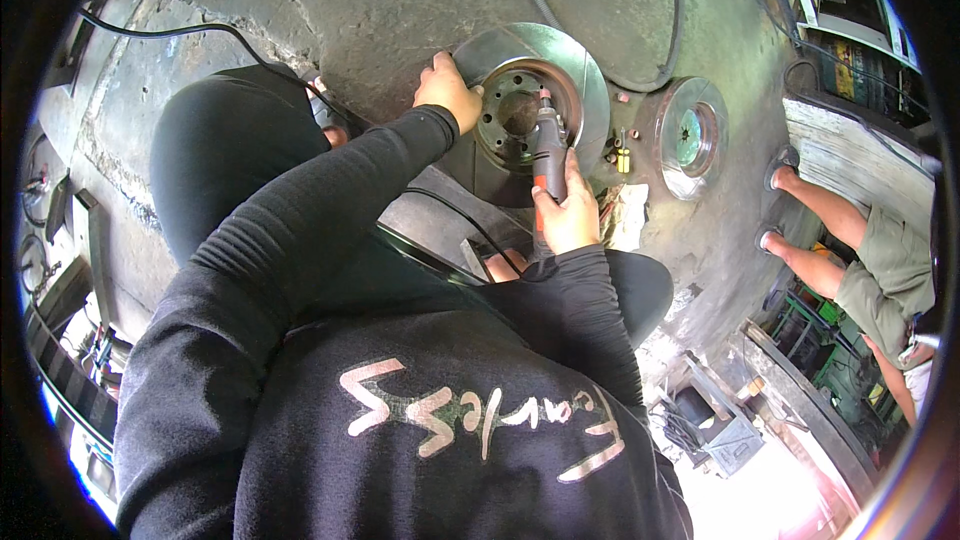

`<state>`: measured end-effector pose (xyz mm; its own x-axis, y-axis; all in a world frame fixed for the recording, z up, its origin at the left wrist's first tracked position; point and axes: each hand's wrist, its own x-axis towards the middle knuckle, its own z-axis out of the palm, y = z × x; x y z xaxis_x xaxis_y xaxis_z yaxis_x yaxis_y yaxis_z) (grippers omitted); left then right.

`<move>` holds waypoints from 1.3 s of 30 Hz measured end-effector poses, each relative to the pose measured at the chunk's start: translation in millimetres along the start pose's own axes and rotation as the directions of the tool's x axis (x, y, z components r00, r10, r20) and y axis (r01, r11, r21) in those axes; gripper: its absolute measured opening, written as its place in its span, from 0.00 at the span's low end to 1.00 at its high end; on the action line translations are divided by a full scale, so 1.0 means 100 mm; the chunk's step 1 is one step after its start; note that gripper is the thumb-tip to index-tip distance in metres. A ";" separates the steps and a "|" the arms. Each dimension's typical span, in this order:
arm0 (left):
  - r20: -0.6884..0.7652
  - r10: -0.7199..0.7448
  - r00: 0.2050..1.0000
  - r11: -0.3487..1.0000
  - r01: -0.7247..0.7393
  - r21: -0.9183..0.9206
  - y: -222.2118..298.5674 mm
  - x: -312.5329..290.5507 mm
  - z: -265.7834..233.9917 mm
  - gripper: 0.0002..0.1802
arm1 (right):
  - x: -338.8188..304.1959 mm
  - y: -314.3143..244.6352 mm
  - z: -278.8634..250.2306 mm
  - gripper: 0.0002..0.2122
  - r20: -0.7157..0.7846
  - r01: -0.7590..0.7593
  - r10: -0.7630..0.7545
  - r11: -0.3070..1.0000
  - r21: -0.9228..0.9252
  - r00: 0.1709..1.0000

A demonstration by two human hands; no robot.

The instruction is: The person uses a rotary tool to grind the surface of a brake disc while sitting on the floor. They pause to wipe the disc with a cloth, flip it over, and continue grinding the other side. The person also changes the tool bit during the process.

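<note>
A round metal brake disc [590, 90] with a raised hub and a ring of bolt holes stands tilted in front of me. My left hand [447, 92] grips its left rim, fingers curled over the edge. In my right hand [570, 212] is a die grinder [549, 155] with a grey and red body, fingers wrapped round it. The grinder's small pinkish tip [545, 96] lies within the hub recess; whether it touches the metal I cannot tell. A second brake disc [707, 100] lies on the floor to the right.
Between the discs lie a yellow-handled small tool [623, 160], small bits and a crumpled pale sheet [628, 215]. A dark cable [678, 20] loops across the concrete floor. Another person's legs [825, 215] are at the right. A metal box [735, 443] stands lower right.
</note>
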<state>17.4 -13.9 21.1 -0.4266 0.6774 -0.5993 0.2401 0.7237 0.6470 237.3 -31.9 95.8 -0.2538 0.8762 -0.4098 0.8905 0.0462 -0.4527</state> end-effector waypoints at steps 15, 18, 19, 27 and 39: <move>0.003 -0.008 1.000 1.000 0.008 -0.002 0.00 0.00 0.00 0.36 | 0.10 -0.04 0.00 0.36 -0.011 0.022 -0.023 0.997 -0.079 1.000; 0.005 -0.005 1.000 1.000 0.005 -0.002 -0.01 0.01 0.00 0.36 | 0.02 -0.07 0.01 0.36 0.027 0.064 -0.062 0.995 -0.074 0.998; 0.006 -0.004 1.000 1.000 0.004 -0.002 -0.01 0.01 0.01 0.36 | 0.01 -0.06 0.02 0.36 0.037 0.099 -0.096 0.992 -0.080 0.995; -0.013 0.016 1.000 1.000 -0.016 -0.005 -0.01 0.00 0.00 0.35 | 0.06 0.04 0.07 0.36 -0.001 0.076 -0.076 0.994 -0.079 0.997; -0.032 0.057 0.998 0.998 -0.056 0.019 -0.01 -0.02 -0.02 0.36 | 0.13 -0.06 0.08 0.36 -0.028 0.081 -0.083 0.994 -0.066 0.996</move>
<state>16.6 -16.0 22.8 -0.4398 0.7128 -0.5463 0.2799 0.6868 0.6708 225.7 -25.0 86.5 -0.3166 0.8822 -0.3486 0.8899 0.1491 -0.4311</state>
